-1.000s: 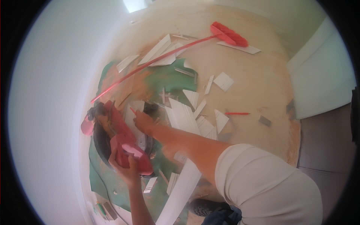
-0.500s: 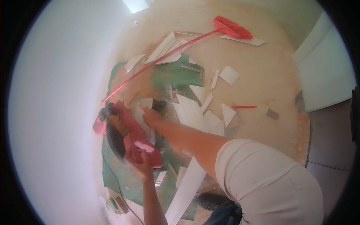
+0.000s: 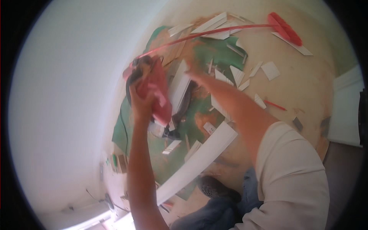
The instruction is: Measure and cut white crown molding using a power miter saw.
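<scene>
**Power saw in left-hand grip, right hand at white trim, offcuts about**

Your left hand (image 3: 142,102): fingers closed around the handle of a red-and-black power saw (image 3: 160,82), thumb and palm against its body. The saw stands at the left edge of a green sheet (image 3: 168,168) spread on the tan floor (image 3: 245,96).

Your right hand (image 3: 195,73): at the upper end of a flat white trim piece (image 3: 179,88), its fingers partly extended. Blur hides their exact spread; you cannot tell whether they grasp, press or only hover.

The trim piece: set at a slant over the saw's dark base, just right of the red body.

Container: a small brown box-like item (image 3: 122,164), on the floor outside the sheet's left edge. A slim green item (image 3: 114,160) lies against it; whether it sits inside cannot be told.

Cable: one thin black cable (image 3: 124,128), running along the sheet's left edge.

Long stock: one long white molding strip (image 3: 199,161), laid obliquely across the sheet's near right edge, passing beside your left forearm.

Broom: one red-bristled broom (image 3: 285,30) with a long red handle, its head beyond the sheet's far right corner, its handle crossing above the far edge.

Right of the sheet, on the floor: one slim red stick (image 3: 275,105); one dark rectangular block (image 3: 297,123); one squarish white offcut (image 3: 270,71).
</scene>
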{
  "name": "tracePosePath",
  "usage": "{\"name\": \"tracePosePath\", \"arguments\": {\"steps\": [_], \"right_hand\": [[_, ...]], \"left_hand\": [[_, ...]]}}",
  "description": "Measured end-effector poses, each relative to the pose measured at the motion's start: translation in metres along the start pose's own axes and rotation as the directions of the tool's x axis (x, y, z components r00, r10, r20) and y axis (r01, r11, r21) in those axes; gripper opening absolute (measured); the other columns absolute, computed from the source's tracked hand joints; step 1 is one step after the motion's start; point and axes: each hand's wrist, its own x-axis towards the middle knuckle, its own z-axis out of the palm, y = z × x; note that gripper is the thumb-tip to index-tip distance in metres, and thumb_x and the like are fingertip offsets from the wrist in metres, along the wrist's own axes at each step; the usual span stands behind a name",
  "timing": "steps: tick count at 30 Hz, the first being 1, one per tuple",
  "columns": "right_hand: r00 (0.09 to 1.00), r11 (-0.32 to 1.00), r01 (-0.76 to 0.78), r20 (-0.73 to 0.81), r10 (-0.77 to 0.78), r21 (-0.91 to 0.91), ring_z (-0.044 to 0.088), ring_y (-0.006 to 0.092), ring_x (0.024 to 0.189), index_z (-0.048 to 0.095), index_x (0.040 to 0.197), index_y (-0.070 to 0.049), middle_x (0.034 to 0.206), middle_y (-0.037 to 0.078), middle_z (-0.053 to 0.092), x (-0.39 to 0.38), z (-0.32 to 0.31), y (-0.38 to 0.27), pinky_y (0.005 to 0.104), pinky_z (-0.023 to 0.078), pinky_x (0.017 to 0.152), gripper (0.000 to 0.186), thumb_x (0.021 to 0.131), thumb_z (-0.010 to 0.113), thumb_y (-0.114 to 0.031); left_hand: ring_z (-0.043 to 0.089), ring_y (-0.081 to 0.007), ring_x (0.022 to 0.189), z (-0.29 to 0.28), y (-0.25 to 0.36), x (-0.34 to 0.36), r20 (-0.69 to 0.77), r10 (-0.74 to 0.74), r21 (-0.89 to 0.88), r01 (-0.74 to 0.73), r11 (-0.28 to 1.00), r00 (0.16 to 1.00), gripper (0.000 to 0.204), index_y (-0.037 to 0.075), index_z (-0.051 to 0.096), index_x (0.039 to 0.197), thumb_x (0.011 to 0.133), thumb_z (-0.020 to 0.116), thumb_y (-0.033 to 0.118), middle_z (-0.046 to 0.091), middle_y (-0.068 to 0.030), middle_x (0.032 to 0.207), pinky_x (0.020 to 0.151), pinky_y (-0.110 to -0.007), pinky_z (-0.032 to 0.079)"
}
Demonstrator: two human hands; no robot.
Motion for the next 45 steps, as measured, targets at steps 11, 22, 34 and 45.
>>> {"name": "tracePosePath", "arguments": {"steps": [11, 22, 34, 45], "right_hand": [[0.923, 0.950, -0.268, 0.325, 0.206, 0.161, 0.041, 0.0058, 0.049, 0.069, 0.085, -0.006, 0.065, -0.003, 0.054, -0.015, -0.201, -0.017, 0.0250, 0.026, 0.042, 0.024, 0.086, 0.072, -0.030], [0.901, 0.935, -0.107, 0.364, 0.235, -0.338, 0.063, 0.0264, 0.069, 0.068, 0.088, 0.004, 0.074, 0.014, 0.065, -0.081, -0.206, 0.043, 0.0414, 0.047, 0.063, 0.042, 0.076, 0.076, -0.036], [0.791, 0.870, 0.043, 0.548, 0.270, -0.491, 0.066, 0.0328, 0.103, 0.062, 0.121, -0.002, 0.108, 0.019, 0.069, -0.066, -0.162, 0.037, 0.0379, 0.049, 0.087, 0.067, 0.066, 0.081, -0.036], [0.769, 0.799, 0.042, 0.530, 0.358, -0.601, 0.068, 0.0366, 0.094, 0.068, 0.105, 0.006, 0.102, 0.022, 0.070, -0.087, -0.142, -0.018, 0.0424, 0.052, 0.080, 0.081, 0.059, 0.081, -0.060]], "left_hand": [[0.067, -0.0220, 0.089, -0.024, 0.034, 0.112, -0.142, -0.040, 0.292, 0.081, 0.953, 0.989, 0.032, 0.001, 0.060, 0.111, 0.081, 0.063, 0.012, 0.068, -0.0129, 0.100, 0.079, -0.034, 0.055], [0.067, -0.0137, 0.067, -0.016, 0.053, 0.139, -0.158, -0.007, 0.483, 0.083, 0.871, 0.987, 0.043, 0.000, 0.058, 0.124, 0.088, 0.067, 0.021, 0.069, -0.0106, 0.097, 0.063, -0.027, 0.058], [0.067, -0.0139, 0.064, -0.016, 0.054, 0.148, -0.176, -0.031, 0.523, 0.120, 0.844, 0.984, 0.040, 0.001, 0.060, 0.121, 0.089, 0.067, 0.023, 0.068, -0.0097, 0.093, 0.061, -0.027, 0.058], [0.065, -0.0131, 0.062, -0.020, 0.043, 0.142, -0.183, -0.007, 0.424, 0.086, 0.902, 0.983, 0.037, 0.000, 0.060, 0.120, 0.090, 0.068, 0.019, 0.069, -0.0090, 0.090, 0.055, -0.027, 0.055]]}}
